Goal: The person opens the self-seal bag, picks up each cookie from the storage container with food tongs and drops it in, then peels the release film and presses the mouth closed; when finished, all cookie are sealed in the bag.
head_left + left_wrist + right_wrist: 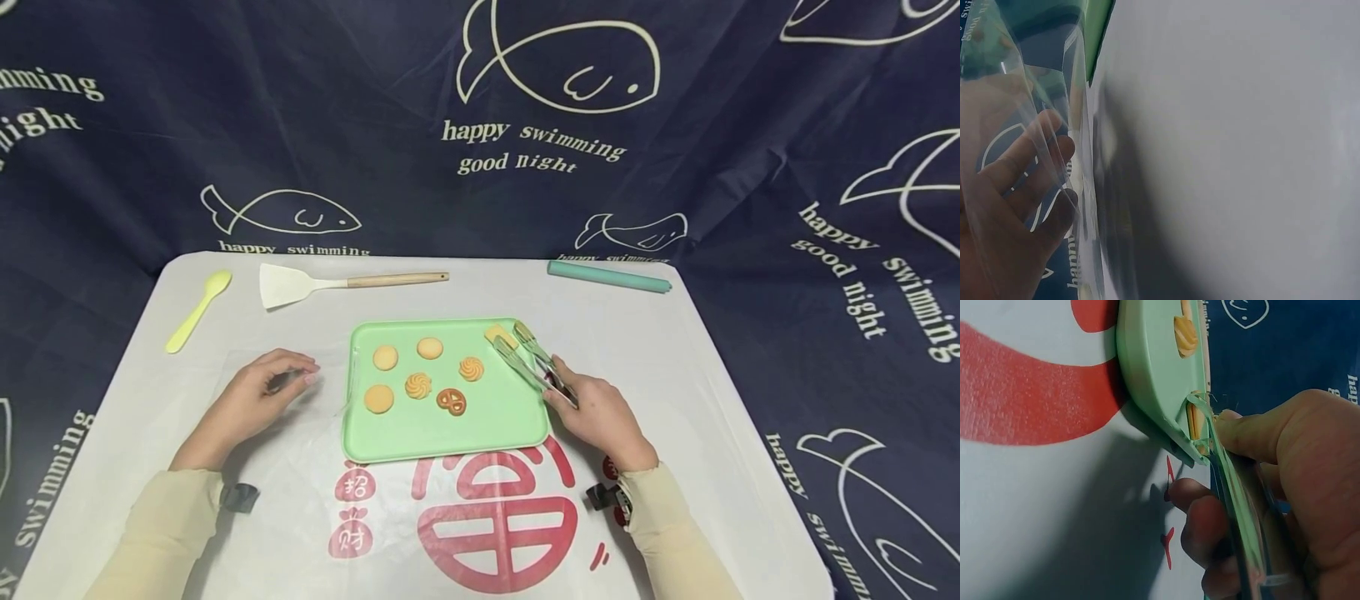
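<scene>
My right hand (603, 417) grips metal tongs (521, 367) with pale green heads. Those heads are on either side of a square biscuit (497, 333) at the far right corner of a green tray (450, 437). Up close, the right wrist view shows the biscuit (1194, 422) by the tray's rim, beside the tongs. Left of the tray, my left hand (258, 396) holds a clear plastic bag (1082, 187), its fingers curved and seen through the film. Round biscuits (378, 398), swirled biscuits (417, 385) and a pretzel biscuit (452, 402) lie on the tray.
Along the table's back edge lie a white spatula (285, 285) with a wooden handle and a teal rod (609, 277). A yellow spoon (198, 312) is at the back left. Dark blue fish-print cloth (420, 208) hangs behind the white table (285, 533).
</scene>
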`<state>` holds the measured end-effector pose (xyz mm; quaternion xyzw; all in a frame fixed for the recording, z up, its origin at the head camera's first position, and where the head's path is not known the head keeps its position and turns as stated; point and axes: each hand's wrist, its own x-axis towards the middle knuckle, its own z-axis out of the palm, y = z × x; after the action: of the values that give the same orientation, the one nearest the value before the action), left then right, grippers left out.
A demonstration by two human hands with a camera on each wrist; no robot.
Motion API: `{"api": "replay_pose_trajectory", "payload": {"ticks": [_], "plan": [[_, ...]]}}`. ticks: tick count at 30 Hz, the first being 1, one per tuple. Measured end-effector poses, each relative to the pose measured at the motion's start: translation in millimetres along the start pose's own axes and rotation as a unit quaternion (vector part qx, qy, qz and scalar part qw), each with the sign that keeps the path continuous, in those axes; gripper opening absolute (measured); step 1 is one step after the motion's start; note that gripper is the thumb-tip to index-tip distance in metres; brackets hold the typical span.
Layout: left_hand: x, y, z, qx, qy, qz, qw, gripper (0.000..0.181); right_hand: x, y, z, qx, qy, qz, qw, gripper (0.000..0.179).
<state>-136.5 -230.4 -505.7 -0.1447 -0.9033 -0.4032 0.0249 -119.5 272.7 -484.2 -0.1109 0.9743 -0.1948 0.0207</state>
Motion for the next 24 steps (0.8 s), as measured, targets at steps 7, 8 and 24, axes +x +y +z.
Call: {"api": "replay_pose_trajectory", "payload": {"ticks": [7,8,24], "plan": [[0.5,2.2,0.8,-0.009,-0.001,-0.004,1.0,0.017,4.8,0.5,0.6,0.006,0.001,-0.008,1.0,0.062],[0.4,2.2,0.8,-0.008,-0.001,-0.005,1.0,0.017,5.3,0.5,0.8,0.007,0.001,-0.01,0.9999,0.061],[-1.6,2.2,0.8,-0.006,0.002,-0.008,0.9999,0.015,1.8,-1.4,3.4,0.036,-0.003,-0.031,0.9989,0.057]]}}
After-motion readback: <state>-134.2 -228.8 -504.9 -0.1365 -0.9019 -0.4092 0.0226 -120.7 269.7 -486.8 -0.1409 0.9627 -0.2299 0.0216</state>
